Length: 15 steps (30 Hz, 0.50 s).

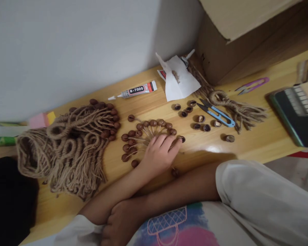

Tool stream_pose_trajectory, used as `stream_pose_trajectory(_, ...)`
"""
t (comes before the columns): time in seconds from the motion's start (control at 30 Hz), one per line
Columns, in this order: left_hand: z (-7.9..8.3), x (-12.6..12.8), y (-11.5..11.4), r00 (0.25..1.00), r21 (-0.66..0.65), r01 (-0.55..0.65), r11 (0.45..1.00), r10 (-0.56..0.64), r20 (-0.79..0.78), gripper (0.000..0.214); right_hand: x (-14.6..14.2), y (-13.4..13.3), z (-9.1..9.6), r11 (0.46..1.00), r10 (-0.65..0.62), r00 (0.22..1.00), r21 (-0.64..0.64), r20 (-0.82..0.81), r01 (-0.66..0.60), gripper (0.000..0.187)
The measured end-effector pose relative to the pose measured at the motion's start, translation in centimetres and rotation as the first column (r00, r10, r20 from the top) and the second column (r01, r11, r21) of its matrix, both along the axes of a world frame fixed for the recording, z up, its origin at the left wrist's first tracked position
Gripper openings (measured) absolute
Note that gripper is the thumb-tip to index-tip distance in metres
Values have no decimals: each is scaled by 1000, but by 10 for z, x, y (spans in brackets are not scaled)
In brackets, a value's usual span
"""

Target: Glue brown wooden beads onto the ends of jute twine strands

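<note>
My left hand (159, 153) lies on the wooden table (259, 143), its fingers stretched flat and close together over a fan of jute strands tipped with brown nut-shell beads (143, 131). Nothing is gripped in it. One loose bead (175, 172) sits just below the hand. My right arm, in a white sleeve, crosses in front of my body. My right hand (120, 218) is curled against my left forearm near the elbow. A large heap of finished jute loops with beads (74, 140) lies to the left of the fan.
A B-7000 glue tube (137, 90) and crumpled white paper (179, 80) lie by the wall. Several half shells (197, 119), blue snips (217, 114), a frayed jute piece (236, 107), purple snips (253, 84) and a dark device (295, 116) are to the right. A cardboard box (246, 41) stands behind.
</note>
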<state>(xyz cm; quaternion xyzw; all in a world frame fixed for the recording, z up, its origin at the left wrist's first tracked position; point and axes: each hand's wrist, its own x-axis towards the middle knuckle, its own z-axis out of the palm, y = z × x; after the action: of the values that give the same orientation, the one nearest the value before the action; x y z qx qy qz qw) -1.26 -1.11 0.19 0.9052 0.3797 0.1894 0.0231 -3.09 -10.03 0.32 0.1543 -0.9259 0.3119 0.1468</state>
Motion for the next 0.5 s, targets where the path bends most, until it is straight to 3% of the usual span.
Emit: stream_pose_trajectory(0.5, 1, 0, 0, 999, -21, -6, 1000, 6, 31, 22, -2, -8, -8, 997, -59, 996, -52, -71, 55, 17)
